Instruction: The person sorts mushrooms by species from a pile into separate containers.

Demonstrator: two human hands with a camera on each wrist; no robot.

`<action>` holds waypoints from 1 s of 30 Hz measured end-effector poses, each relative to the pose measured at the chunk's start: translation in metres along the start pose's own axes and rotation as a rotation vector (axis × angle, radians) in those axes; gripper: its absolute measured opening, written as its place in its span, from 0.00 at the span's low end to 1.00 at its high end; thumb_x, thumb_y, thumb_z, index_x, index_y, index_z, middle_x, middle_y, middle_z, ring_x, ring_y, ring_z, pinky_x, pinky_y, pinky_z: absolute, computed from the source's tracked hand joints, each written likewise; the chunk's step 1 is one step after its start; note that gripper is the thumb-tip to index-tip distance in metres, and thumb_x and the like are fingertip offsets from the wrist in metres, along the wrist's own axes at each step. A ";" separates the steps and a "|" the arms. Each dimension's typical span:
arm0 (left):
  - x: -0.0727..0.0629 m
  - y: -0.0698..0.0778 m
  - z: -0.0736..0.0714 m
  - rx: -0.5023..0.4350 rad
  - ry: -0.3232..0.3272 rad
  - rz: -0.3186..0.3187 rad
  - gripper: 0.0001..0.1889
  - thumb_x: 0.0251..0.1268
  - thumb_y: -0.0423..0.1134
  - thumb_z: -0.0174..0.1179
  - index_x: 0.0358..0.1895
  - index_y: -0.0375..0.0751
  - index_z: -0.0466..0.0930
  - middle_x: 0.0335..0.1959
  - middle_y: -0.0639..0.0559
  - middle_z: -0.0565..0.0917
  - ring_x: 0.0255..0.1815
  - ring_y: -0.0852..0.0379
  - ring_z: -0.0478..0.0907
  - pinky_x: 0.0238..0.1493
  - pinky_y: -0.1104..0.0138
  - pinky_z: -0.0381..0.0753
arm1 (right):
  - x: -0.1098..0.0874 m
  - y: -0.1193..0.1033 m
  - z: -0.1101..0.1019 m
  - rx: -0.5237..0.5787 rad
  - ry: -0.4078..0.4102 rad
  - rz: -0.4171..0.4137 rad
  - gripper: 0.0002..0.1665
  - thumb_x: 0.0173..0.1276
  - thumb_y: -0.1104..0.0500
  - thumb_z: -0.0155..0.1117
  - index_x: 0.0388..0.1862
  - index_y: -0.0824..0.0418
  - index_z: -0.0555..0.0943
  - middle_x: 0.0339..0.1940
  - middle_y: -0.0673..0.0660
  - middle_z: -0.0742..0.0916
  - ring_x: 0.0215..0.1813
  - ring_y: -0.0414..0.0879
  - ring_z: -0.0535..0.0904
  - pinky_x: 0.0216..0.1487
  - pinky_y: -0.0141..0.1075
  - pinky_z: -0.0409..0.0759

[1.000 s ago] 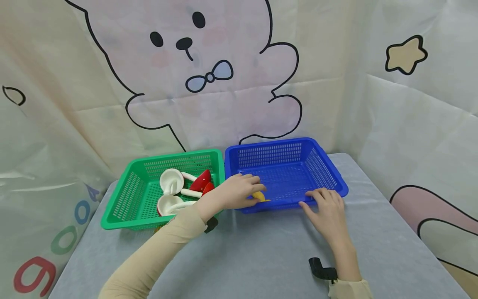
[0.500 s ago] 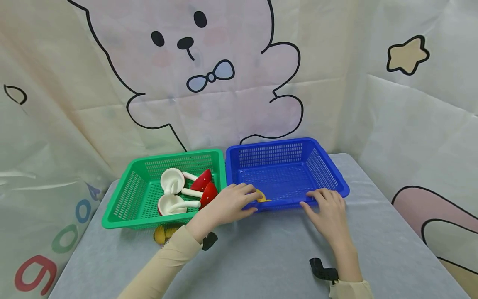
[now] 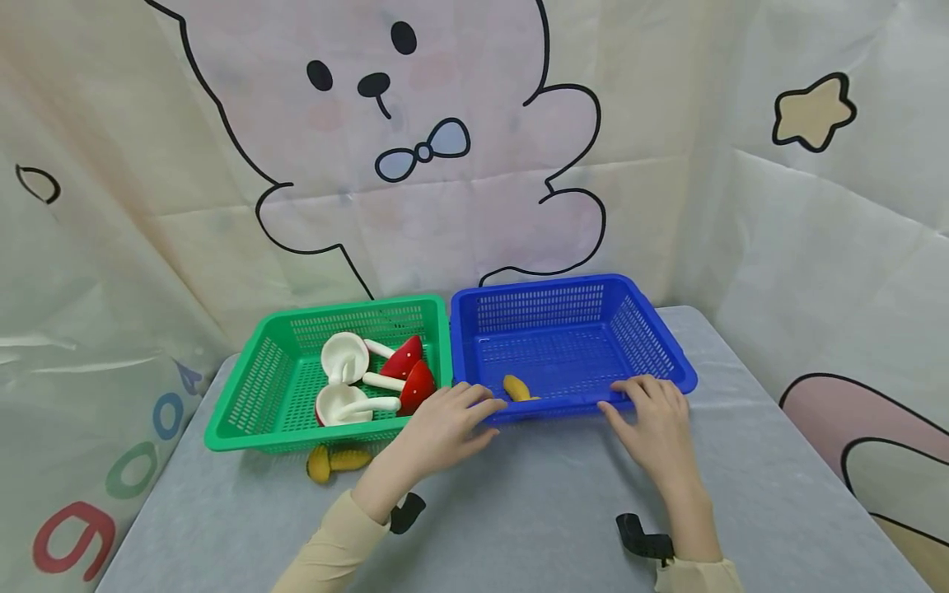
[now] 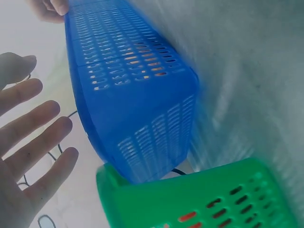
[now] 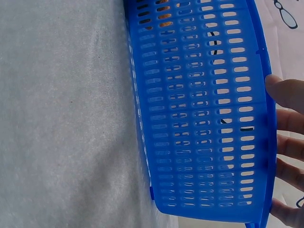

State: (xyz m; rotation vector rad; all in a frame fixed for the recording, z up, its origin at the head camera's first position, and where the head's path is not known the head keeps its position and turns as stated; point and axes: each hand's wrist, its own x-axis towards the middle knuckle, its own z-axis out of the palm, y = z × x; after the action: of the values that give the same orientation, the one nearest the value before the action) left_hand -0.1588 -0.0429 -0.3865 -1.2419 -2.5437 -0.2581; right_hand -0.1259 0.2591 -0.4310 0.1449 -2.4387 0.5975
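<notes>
My left hand (image 3: 448, 424) hovers by the near left corner of the blue basket (image 3: 571, 405), fingers spread and nothing in them. Just inside that basket lies a yellow toy mushroom (image 3: 516, 387), its lower part hidden by the near wall. My right hand (image 3: 654, 416) holds the basket's near rim, fingers over the edge and thumb on the outer side; the right wrist view shows the thumb (image 5: 284, 91) at the rim. On the left, the green basket (image 3: 248, 442) holds several red-capped toy mushrooms (image 3: 418, 387) with white stems. The left wrist view shows the left hand (image 4: 28, 156) apart from both baskets.
Another yellow toy mushroom (image 3: 337, 461) lies on the grey tablecloth (image 3: 519, 511) before the green basket. The two baskets stand side by side against a printed curtain (image 3: 474, 222) at the back. Black camera mounts (image 3: 642, 539) sit on the wrists.
My left hand has let go of the yellow toy mushroom inside the blue basket and drawn back toward the lower left. My right hand stays on the rim.
</notes>
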 end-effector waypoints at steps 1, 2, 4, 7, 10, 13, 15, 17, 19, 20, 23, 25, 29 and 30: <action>-0.003 0.000 0.001 -0.001 0.009 -0.007 0.17 0.63 0.49 0.63 0.54 0.55 0.80 0.46 0.60 0.82 0.44 0.62 0.77 0.43 0.72 0.79 | 0.000 0.000 0.000 -0.001 0.002 -0.001 0.16 0.52 0.58 0.76 0.38 0.64 0.83 0.39 0.62 0.83 0.47 0.60 0.73 0.55 0.58 0.66; -0.006 0.000 0.001 -0.002 0.014 -0.016 0.17 0.63 0.49 0.63 0.54 0.55 0.80 0.46 0.60 0.82 0.45 0.62 0.77 0.43 0.73 0.80 | 0.000 0.000 0.001 -0.001 0.003 -0.001 0.16 0.52 0.58 0.76 0.38 0.64 0.83 0.39 0.62 0.83 0.47 0.60 0.73 0.55 0.58 0.66; -0.012 0.000 0.002 -0.006 0.021 -0.039 0.17 0.62 0.49 0.63 0.54 0.55 0.81 0.45 0.60 0.82 0.44 0.63 0.77 0.43 0.73 0.80 | 0.000 0.000 0.001 0.000 0.007 -0.005 0.16 0.53 0.58 0.76 0.38 0.64 0.83 0.39 0.62 0.83 0.47 0.60 0.73 0.55 0.58 0.66; -0.020 0.000 0.003 -0.015 0.036 -0.066 0.17 0.62 0.49 0.64 0.53 0.54 0.81 0.45 0.60 0.82 0.44 0.63 0.77 0.42 0.73 0.79 | 0.000 0.000 0.001 -0.005 0.005 -0.005 0.16 0.53 0.58 0.76 0.38 0.64 0.83 0.39 0.62 0.83 0.48 0.60 0.73 0.55 0.58 0.66; -0.028 -0.001 0.003 -0.020 0.067 -0.080 0.16 0.61 0.48 0.65 0.52 0.54 0.82 0.45 0.60 0.83 0.45 0.62 0.77 0.43 0.71 0.79 | 0.000 0.000 0.000 -0.007 0.002 -0.001 0.16 0.53 0.57 0.76 0.39 0.64 0.83 0.39 0.62 0.83 0.47 0.60 0.72 0.55 0.58 0.66; -0.036 0.000 0.002 -0.014 0.103 -0.089 0.16 0.60 0.47 0.66 0.52 0.54 0.82 0.45 0.60 0.83 0.46 0.62 0.78 0.45 0.69 0.80 | 0.000 0.000 0.000 -0.009 -0.004 0.002 0.17 0.53 0.57 0.76 0.39 0.64 0.83 0.39 0.62 0.83 0.47 0.60 0.72 0.55 0.58 0.65; -0.041 0.001 0.000 -0.005 0.112 -0.102 0.16 0.59 0.46 0.66 0.52 0.55 0.82 0.45 0.61 0.83 0.46 0.61 0.77 0.45 0.68 0.80 | 0.000 0.000 0.000 -0.010 -0.004 0.002 0.17 0.53 0.57 0.75 0.39 0.64 0.83 0.39 0.62 0.82 0.47 0.60 0.72 0.55 0.59 0.65; -0.045 0.002 -0.002 -0.003 0.119 -0.113 0.16 0.59 0.46 0.66 0.51 0.55 0.82 0.44 0.61 0.83 0.46 0.61 0.77 0.43 0.69 0.79 | 0.000 0.001 0.000 -0.011 -0.004 0.004 0.17 0.53 0.57 0.75 0.39 0.64 0.83 0.39 0.62 0.82 0.48 0.60 0.72 0.55 0.59 0.65; -0.050 0.002 -0.003 0.003 0.122 -0.126 0.16 0.58 0.47 0.67 0.51 0.55 0.82 0.44 0.61 0.83 0.45 0.62 0.77 0.43 0.69 0.79 | 0.000 0.001 0.001 -0.011 -0.005 0.005 0.17 0.53 0.57 0.75 0.39 0.64 0.83 0.40 0.62 0.82 0.48 0.60 0.72 0.56 0.59 0.65; -0.053 0.002 -0.004 0.006 0.125 -0.131 0.16 0.58 0.47 0.67 0.51 0.55 0.82 0.44 0.61 0.83 0.45 0.62 0.77 0.44 0.69 0.80 | 0.000 0.001 0.001 -0.011 -0.006 0.006 0.17 0.53 0.57 0.75 0.39 0.64 0.83 0.40 0.62 0.82 0.48 0.60 0.72 0.56 0.59 0.65; -0.062 0.002 -0.004 0.015 0.139 -0.142 0.16 0.57 0.46 0.68 0.50 0.54 0.82 0.44 0.61 0.83 0.46 0.61 0.78 0.47 0.67 0.80 | 0.000 0.001 0.001 -0.010 -0.011 0.006 0.17 0.53 0.57 0.75 0.39 0.64 0.83 0.40 0.62 0.82 0.48 0.60 0.72 0.55 0.59 0.65; -0.069 0.001 -0.003 0.022 0.150 -0.148 0.16 0.57 0.46 0.68 0.49 0.54 0.83 0.44 0.61 0.83 0.47 0.61 0.78 0.49 0.66 0.81 | 0.000 0.001 0.001 -0.009 -0.013 0.005 0.17 0.53 0.57 0.75 0.40 0.64 0.83 0.40 0.62 0.82 0.48 0.60 0.72 0.55 0.59 0.65; -0.084 -0.002 -0.001 0.033 0.152 -0.177 0.16 0.54 0.46 0.70 0.48 0.55 0.82 0.43 0.61 0.83 0.45 0.62 0.78 0.45 0.68 0.81 | 0.001 0.001 0.001 -0.010 -0.010 0.002 0.17 0.53 0.57 0.75 0.40 0.64 0.83 0.40 0.62 0.82 0.48 0.60 0.72 0.55 0.58 0.65; -0.087 -0.003 0.000 0.037 0.150 -0.185 0.17 0.54 0.46 0.70 0.48 0.56 0.82 0.43 0.62 0.83 0.45 0.62 0.78 0.43 0.68 0.81 | 0.001 0.002 0.001 -0.010 -0.009 0.001 0.17 0.53 0.57 0.75 0.39 0.64 0.83 0.40 0.62 0.82 0.47 0.60 0.72 0.55 0.58 0.65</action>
State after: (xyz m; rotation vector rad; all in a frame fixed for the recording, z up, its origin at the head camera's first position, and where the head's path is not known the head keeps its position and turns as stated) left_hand -0.1102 -0.1086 -0.4161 -0.9379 -2.5218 -0.3301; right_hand -0.1276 0.2600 -0.4324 0.1429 -2.4499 0.5861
